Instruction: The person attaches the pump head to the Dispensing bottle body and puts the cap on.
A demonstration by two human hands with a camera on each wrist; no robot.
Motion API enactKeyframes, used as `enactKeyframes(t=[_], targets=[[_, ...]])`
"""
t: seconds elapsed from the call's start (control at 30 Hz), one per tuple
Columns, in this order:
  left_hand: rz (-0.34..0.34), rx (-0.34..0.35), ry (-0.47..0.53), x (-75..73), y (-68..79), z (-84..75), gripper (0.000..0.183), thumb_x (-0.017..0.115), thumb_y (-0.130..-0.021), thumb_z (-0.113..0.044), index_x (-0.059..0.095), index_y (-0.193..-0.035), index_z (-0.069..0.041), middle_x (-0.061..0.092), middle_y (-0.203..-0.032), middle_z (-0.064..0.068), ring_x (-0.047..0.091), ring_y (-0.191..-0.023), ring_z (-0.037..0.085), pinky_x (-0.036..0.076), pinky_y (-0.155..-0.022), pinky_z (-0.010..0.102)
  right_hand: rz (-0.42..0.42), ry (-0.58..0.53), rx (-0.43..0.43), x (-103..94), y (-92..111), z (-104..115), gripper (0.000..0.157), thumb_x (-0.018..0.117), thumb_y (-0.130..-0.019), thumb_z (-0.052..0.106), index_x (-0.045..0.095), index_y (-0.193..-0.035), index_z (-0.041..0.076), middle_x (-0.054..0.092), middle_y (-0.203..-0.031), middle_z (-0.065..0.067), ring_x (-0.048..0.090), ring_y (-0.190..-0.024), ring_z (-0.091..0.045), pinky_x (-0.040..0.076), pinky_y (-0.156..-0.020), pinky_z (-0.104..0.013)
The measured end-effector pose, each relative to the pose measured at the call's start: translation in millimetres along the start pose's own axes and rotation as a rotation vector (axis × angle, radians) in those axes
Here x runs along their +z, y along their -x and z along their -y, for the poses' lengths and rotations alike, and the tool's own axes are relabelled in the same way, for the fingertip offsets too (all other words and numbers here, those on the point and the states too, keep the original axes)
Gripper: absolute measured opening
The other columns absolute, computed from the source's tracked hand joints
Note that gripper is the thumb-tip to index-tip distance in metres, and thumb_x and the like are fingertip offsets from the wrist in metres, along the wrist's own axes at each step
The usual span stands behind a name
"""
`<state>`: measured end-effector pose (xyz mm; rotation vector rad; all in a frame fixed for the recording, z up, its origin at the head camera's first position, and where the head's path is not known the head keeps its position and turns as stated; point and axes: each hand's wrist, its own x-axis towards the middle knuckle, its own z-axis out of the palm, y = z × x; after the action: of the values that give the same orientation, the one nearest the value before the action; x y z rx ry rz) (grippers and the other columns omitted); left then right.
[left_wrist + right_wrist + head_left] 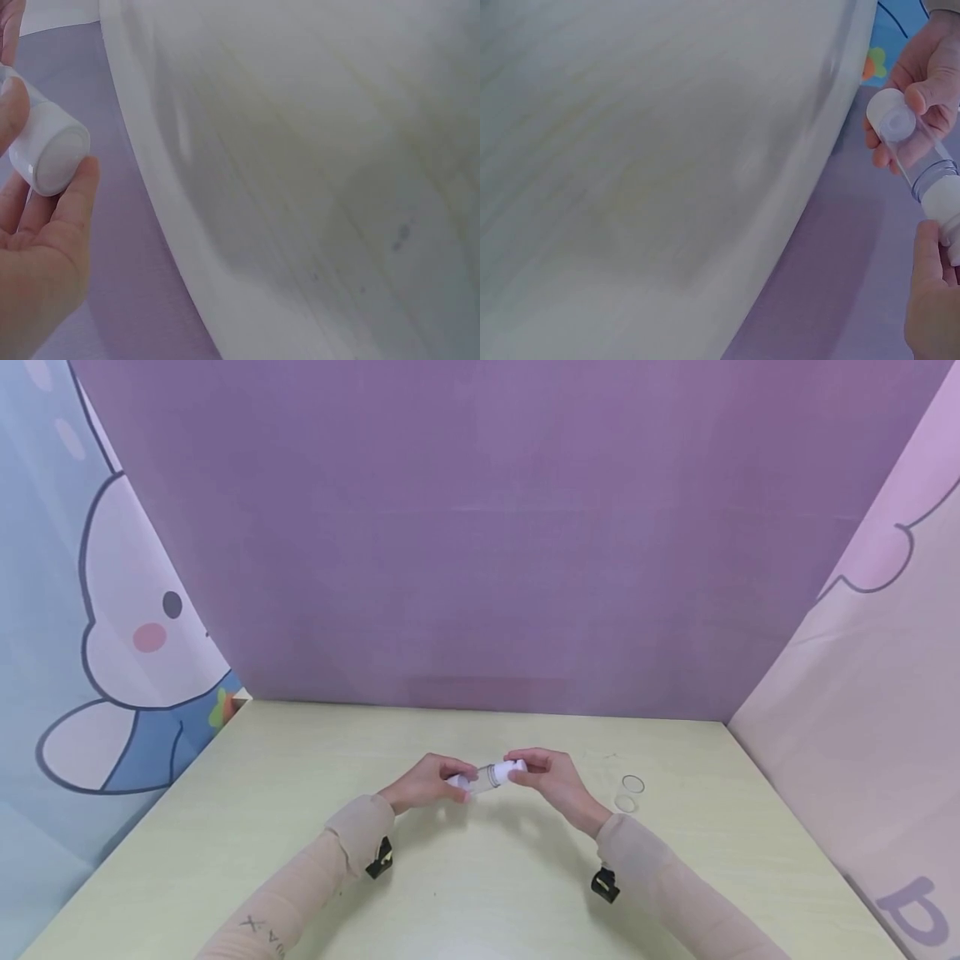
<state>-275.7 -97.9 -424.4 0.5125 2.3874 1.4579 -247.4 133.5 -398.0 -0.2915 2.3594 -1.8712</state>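
Both hands hold a small clear bottle (483, 779) with white ends, raised over the table and tilted slightly up toward the right. My left hand (426, 783) grips its white base end, thumb along the side; the round white bottom (63, 161) faces the left wrist camera. At the other end, the fingers and thumb of my right hand (553, 779) pinch the white top (943, 202), partly covered by that hand in the right wrist view. Dark rings show where the clear body meets the white top.
A clear, open-ended cylinder (628, 794), like a see-through cap, lies on the pale table (480, 893) to the right of the right hand. A purple panel (480, 543) rises behind the table, with printed cloths (150, 610) at the sides.
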Motion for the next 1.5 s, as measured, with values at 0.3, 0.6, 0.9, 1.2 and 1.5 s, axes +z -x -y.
enactKeyframes(t=[0.3, 0.6, 0.9, 1.2, 1.5], targets=[[-0.007, -0.018, -0.008, 0.6, 1.3, -4.4, 0.038, 0.071, -0.077, -0.007, 0.064, -0.115, -0.008, 0.063, -0.116, 0.009, 0.056, -0.104, 0.019, 0.044, -0.090, 0.037, -0.026, 0.005, -0.007, 0.5, -3, -4, 0.031, 0.068, -0.081, 0.011, 0.065, -0.111, 0.003, 0.065, -0.112, -0.013, 0.062, -0.099, -0.018, 0.049, -0.087, -0.034], [-0.014, -0.034, 0.001, -0.5, -2.1, -2.9, 0.038, 0.072, -0.077, -0.008, 0.064, -0.115, -0.010, 0.063, -0.116, 0.007, 0.056, -0.103, 0.019, 0.043, -0.091, 0.037, -0.030, 0.054, -0.004, 1.5, 7, 16, 0.030, 0.065, -0.084, 0.010, 0.062, -0.111, -0.003, 0.066, -0.108, -0.016, 0.062, -0.095, -0.018, 0.049, -0.085, -0.035], [-0.027, -0.027, 0.001, -0.1, -1.3, -6.2, 0.040, 0.072, -0.076, -0.007, 0.064, -0.115, -0.007, 0.064, -0.114, 0.008, 0.057, -0.104, 0.021, 0.044, -0.089, 0.035, -0.058, 0.035, 0.011, 4.8, 13, 26, 0.029, 0.063, -0.084, 0.008, 0.062, -0.110, -0.005, 0.066, -0.105, -0.017, 0.063, -0.090, -0.016, 0.050, -0.084, -0.033], [-0.023, -0.017, -0.001, -0.2, -2.1, -5.4, 0.040, 0.072, -0.076, -0.007, 0.063, -0.115, -0.007, 0.064, -0.114, 0.009, 0.057, -0.102, 0.019, 0.044, -0.089, 0.034, -0.076, -0.008, 0.008, 3.1, -7, -5, 0.031, 0.067, -0.083, 0.014, 0.063, -0.109, -0.002, 0.067, -0.101, -0.011, 0.063, -0.087, -0.014, 0.051, -0.082, -0.032], [-0.013, -0.035, -0.006, -1.1, -0.8, -4.0, 0.038, 0.071, -0.077, -0.008, 0.064, -0.115, -0.008, 0.062, -0.118, 0.009, 0.056, -0.103, 0.019, 0.044, -0.091, 0.036, -0.052, -0.009, 0.002, 4.3, -7, -6, 0.031, 0.067, -0.083, 0.017, 0.064, -0.109, 0.001, 0.067, -0.101, -0.011, 0.062, -0.089, -0.014, 0.049, -0.085, -0.036]])
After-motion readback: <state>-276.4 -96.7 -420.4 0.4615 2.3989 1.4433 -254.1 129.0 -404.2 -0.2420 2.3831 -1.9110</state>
